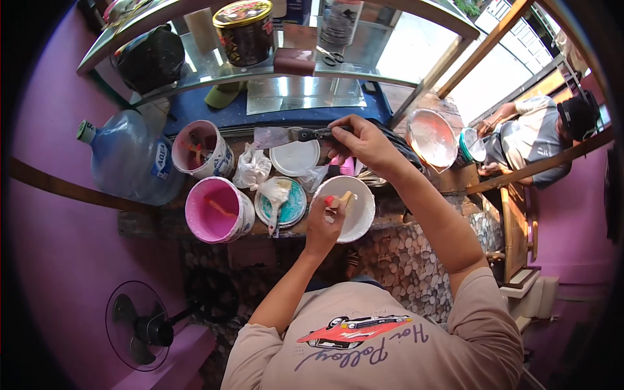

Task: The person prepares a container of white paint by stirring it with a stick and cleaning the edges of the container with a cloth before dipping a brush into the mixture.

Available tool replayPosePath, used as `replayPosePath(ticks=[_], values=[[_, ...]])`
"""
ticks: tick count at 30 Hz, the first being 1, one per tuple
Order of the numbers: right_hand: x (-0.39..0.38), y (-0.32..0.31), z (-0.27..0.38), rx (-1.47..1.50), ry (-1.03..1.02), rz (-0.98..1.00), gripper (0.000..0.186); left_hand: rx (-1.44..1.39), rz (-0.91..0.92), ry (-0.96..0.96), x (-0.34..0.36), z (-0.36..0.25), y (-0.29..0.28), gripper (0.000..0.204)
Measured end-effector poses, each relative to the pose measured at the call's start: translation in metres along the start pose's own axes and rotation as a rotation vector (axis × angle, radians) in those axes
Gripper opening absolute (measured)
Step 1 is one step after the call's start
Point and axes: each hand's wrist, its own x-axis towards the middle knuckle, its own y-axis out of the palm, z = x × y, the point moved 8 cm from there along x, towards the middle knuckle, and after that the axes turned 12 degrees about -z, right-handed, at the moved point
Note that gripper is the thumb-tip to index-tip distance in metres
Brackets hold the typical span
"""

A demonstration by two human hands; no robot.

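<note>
My left hand (328,221) grips a wooden stick with a red part (344,198) inside a white bucket (361,221). My right hand (354,140) is closed on a black-handled tool (315,134) with a pale, flat end, held above a white lid (296,156). Left of the bucket, a white brush (276,201) lies across a teal-stained lid (296,213). Farther left are a pink paint bucket (201,221), another bucket (221,162) with sticks inside and a crumpled white bag (253,166).
A large blue water jug (130,156) stands left. Behind the workbench (149,218) is a glass display case (409,58) holding cans and scissors. At right are a wide basin (432,143), a small teal pail (468,146) and another person (533,136). A fan (140,325) stands lower left.
</note>
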Motion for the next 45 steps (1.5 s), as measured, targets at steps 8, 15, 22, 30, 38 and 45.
replayPosePath(ticks=[8, 15, 22, 30, 38, 45], values=[[-0.136, -0.127, -0.055, -0.211, -0.029, -0.337, 0.024, 0.137, -0.064, 0.001, -0.010, 0.017, -0.015, 0.017], [-0.226, -0.128, -0.050, -0.633, -0.295, -0.523, 0.025, 0.240, 0.006, -0.026, -0.008, -0.001, -0.013, 0.015], [-0.210, -0.100, -0.057, -0.705, -0.358, -0.469, 0.023, 0.354, 0.038, 0.182, -0.006, -0.024, -0.002, 0.016], [-0.184, -0.076, -0.058, -0.781, -0.441, -0.406, 0.019, 0.357, 0.058, 0.244, -0.004, -0.024, -0.007, 0.017], [-0.169, -0.075, -0.082, -0.802, -0.399, -0.425, 0.020, 0.282, 0.062, 0.173, 0.002, -0.023, -0.017, 0.016], [-0.169, -0.089, -0.077, -0.783, -0.319, -0.445, 0.020, 0.289, 0.047, 0.174, 0.008, -0.020, -0.023, 0.015]])
